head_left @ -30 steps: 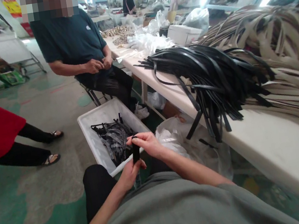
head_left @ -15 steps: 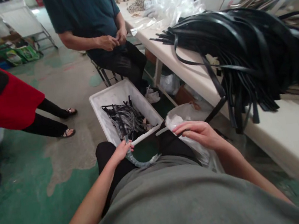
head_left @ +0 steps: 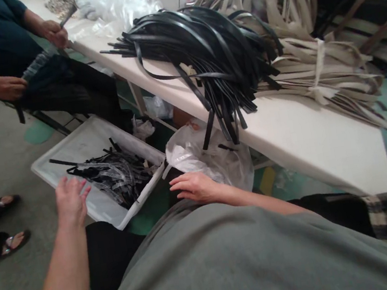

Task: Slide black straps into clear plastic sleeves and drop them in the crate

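Over the near left rim of a white plastic bin (head_left: 79, 133), my left hand (head_left: 71, 199) is open, fingers apart, with nothing seen in it. Inside the bin lies a tangled heap of black straps (head_left: 120, 170), several in clear plastic wrap. One strap end sticks out toward the bin's left side. My right hand (head_left: 194, 186) hovers above my lap, beside a white plastic sack (head_left: 214, 161). Its fingers are stretched out and nothing shows between them.
A bundle of black straps (head_left: 196, 43) hangs over the edge of the white table (head_left: 308, 132); beige straps (head_left: 328, 71) lie behind. At left, a seated co-worker's hands (head_left: 55, 34) hold a plastic-wrapped strap (head_left: 38, 64). Another person's feet (head_left: 13, 242) stand left.
My view has swung right. The plastic-wrapped strap has left my left hand, which has opened by the bin. My right hand no longer shows the dark strip it held.
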A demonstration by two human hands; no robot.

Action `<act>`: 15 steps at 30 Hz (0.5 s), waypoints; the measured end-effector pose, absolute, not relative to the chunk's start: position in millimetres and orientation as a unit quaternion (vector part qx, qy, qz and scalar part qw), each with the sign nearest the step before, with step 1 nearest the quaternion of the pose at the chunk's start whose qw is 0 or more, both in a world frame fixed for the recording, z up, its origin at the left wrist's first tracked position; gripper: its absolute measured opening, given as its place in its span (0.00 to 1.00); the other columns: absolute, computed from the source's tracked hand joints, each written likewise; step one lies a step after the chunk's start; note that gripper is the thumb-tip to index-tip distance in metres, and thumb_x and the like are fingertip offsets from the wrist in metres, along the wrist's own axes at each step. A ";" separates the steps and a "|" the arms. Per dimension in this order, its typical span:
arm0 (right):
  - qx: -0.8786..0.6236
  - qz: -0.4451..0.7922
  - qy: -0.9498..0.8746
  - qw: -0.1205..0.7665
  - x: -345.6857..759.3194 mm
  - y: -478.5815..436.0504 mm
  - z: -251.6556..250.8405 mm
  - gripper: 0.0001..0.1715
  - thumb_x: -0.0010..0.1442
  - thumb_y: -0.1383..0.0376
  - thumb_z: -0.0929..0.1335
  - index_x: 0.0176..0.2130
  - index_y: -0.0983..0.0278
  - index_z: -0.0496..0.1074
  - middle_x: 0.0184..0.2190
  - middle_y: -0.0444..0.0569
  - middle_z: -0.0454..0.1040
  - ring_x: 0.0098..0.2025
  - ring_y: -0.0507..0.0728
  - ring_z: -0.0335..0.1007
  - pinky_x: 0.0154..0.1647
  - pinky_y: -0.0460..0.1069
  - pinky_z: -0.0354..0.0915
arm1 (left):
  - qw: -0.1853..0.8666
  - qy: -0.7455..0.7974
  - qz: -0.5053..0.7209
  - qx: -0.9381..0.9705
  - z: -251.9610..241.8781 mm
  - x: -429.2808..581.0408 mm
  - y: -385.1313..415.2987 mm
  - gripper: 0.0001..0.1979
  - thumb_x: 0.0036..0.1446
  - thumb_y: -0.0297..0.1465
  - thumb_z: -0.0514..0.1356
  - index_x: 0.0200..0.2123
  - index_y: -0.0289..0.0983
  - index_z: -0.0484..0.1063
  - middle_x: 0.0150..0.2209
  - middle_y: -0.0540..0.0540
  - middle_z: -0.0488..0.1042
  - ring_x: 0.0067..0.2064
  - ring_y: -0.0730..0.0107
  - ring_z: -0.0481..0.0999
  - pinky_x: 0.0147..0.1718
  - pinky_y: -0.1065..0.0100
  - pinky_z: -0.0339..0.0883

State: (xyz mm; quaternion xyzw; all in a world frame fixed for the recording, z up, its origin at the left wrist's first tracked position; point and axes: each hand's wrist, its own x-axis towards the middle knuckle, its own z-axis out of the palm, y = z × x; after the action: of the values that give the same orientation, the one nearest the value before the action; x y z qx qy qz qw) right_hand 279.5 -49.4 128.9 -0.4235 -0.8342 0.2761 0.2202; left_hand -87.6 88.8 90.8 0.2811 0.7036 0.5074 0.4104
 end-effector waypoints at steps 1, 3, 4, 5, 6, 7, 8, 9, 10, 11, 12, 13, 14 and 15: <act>-0.460 0.273 -0.814 0.227 291.3 -52.0 121.6 0.12 0.63 0.60 0.67 0.45 0.61 0.76 0.49 0.51 0.77 0.48 0.58 0.74 0.51 0.52 0.67 | 0.427 0.709 0.482 0.288 80.6 -84.3 75.9 0.25 0.59 0.28 0.58 0.59 0.39 0.59 0.56 0.43 0.66 0.40 0.76 0.74 0.43 0.66 0.70; -0.527 0.271 -0.769 0.241 315.3 -55.7 109.7 0.11 0.64 0.61 0.66 0.41 0.61 0.77 0.43 0.51 0.79 0.44 0.58 0.75 0.48 0.52 0.67 | 0.465 0.716 0.415 0.315 58.5 -72.4 52.5 0.21 0.56 0.33 0.60 0.53 0.37 0.66 0.53 0.42 0.70 0.40 0.73 0.76 0.40 0.68 0.71; -0.551 0.270 -0.750 0.247 325.4 -56.5 105.2 0.11 0.65 0.62 0.65 0.40 0.62 0.77 0.41 0.53 0.79 0.43 0.59 0.75 0.46 0.52 0.67 | 0.488 0.711 0.375 0.340 47.5 -62.4 44.0 0.20 0.55 0.36 0.61 0.50 0.36 0.68 0.51 0.41 0.72 0.41 0.70 0.76 0.40 0.68 0.71; -0.568 0.268 -0.737 0.252 333.1 -56.7 101.6 0.12 0.65 0.62 0.64 0.40 0.63 0.77 0.40 0.55 0.79 0.42 0.59 0.75 0.45 0.52 0.66 | 0.511 0.699 0.334 0.373 36.9 -49.2 38.4 0.20 0.53 0.39 0.61 0.48 0.36 0.70 0.48 0.41 0.74 0.42 0.67 0.76 0.40 0.66 0.71; -0.578 0.267 -0.727 0.256 338.2 -56.5 99.2 0.13 0.66 0.63 0.63 0.40 0.64 0.77 0.40 0.56 0.79 0.42 0.60 0.75 0.45 0.53 0.66 | 0.531 0.679 0.296 0.412 27.0 -32.7 35.8 0.22 0.52 0.42 0.61 0.47 0.35 0.71 0.47 0.39 0.75 0.44 0.63 0.76 0.42 0.63 0.71; -0.583 0.268 -0.721 0.260 340.3 -56.5 98.2 0.14 0.66 0.63 0.63 0.40 0.64 0.77 0.39 0.56 0.79 0.41 0.60 0.75 0.45 0.53 0.66 | 0.542 0.654 0.265 0.456 18.1 -13.5 35.9 0.23 0.51 0.43 0.61 0.46 0.35 0.72 0.47 0.38 0.76 0.46 0.59 0.76 0.44 0.60 0.71; -0.584 0.269 -0.719 0.262 339.9 -56.8 98.7 0.14 0.66 0.63 0.63 0.40 0.65 0.77 0.39 0.56 0.79 0.41 0.59 0.75 0.45 0.52 0.66 | 0.544 0.626 0.245 0.502 10.6 7.8 37.7 0.25 0.50 0.43 0.61 0.47 0.34 0.72 0.48 0.37 0.76 0.48 0.57 0.75 0.48 0.58 0.69; -0.581 0.268 -0.722 0.263 337.4 -58.0 100.6 0.13 0.65 0.63 0.64 0.39 0.64 0.77 0.38 0.54 0.79 0.40 0.58 0.75 0.44 0.51 0.67 | 0.538 0.600 0.234 0.544 4.6 29.9 40.4 0.26 0.48 0.43 0.62 0.48 0.34 0.71 0.50 0.36 0.75 0.51 0.55 0.74 0.51 0.56 0.67; -0.574 0.262 -0.730 0.262 333.4 -60.1 103.1 0.12 0.65 0.63 0.64 0.39 0.64 0.77 0.37 0.52 0.80 0.39 0.57 0.75 0.43 0.49 0.67 | 0.529 0.576 0.228 0.580 0.1 51.4 42.9 0.28 0.47 0.42 0.63 0.50 0.34 0.70 0.52 0.36 0.74 0.52 0.54 0.74 0.54 0.56 0.65; -0.567 0.256 -0.738 0.260 328.7 -63.2 105.4 0.11 0.64 0.63 0.65 0.38 0.63 0.77 0.36 0.50 0.80 0.38 0.55 0.75 0.42 0.48 0.68 | 0.518 0.558 0.225 0.608 -3.3 70.9 44.4 0.31 0.45 0.41 0.64 0.52 0.34 0.69 0.53 0.36 0.74 0.54 0.53 0.73 0.55 0.56 0.64; -0.562 0.246 -0.748 0.255 323.9 -66.7 106.2 0.11 0.63 0.64 0.65 0.38 0.62 0.78 0.35 0.48 0.80 0.36 0.54 0.75 0.40 0.46 0.68 | 0.507 0.547 0.216 0.630 -6.6 87.1 44.8 0.32 0.43 0.41 0.64 0.52 0.34 0.68 0.53 0.36 0.74 0.54 0.52 0.73 0.55 0.55 0.64; -0.556 0.237 -0.757 0.247 319.6 -70.3 104.6 0.11 0.63 0.63 0.65 0.37 0.61 0.78 0.34 0.46 0.80 0.35 0.53 0.76 0.39 0.45 0.68 | 0.501 0.535 0.200 0.650 -10.7 99.2 44.3 0.31 0.43 0.41 0.64 0.51 0.35 0.70 0.50 0.36 0.76 0.53 0.51 0.74 0.54 0.55 0.65; -0.559 0.255 -0.752 0.241 316.6 -73.1 99.8 0.12 0.63 0.63 0.65 0.38 0.61 0.79 0.35 0.46 0.81 0.36 0.52 0.76 0.39 0.45 0.68 | 0.496 0.524 0.184 0.668 -16.6 107.1 43.6 0.26 0.45 0.42 0.62 0.47 0.36 0.72 0.46 0.38 0.78 0.50 0.51 0.76 0.52 0.55 0.67; -0.566 0.275 -0.744 0.225 315.1 -74.6 91.9 0.13 0.62 0.62 0.65 0.40 0.60 0.79 0.35 0.46 0.81 0.36 0.53 0.76 0.40 0.45 0.68 | 0.495 0.512 0.167 0.681 -24.5 111.3 43.4 0.19 0.47 0.42 0.59 0.40 0.38 0.74 0.40 0.40 0.79 0.45 0.51 0.78 0.49 0.55 0.69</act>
State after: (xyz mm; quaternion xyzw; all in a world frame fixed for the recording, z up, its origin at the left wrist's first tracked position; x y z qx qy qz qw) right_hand 315.1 -74.6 91.9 -0.5661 -0.7439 0.2746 0.2252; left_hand 111.3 43.4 -24.5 0.6815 0.5121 0.1675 0.4953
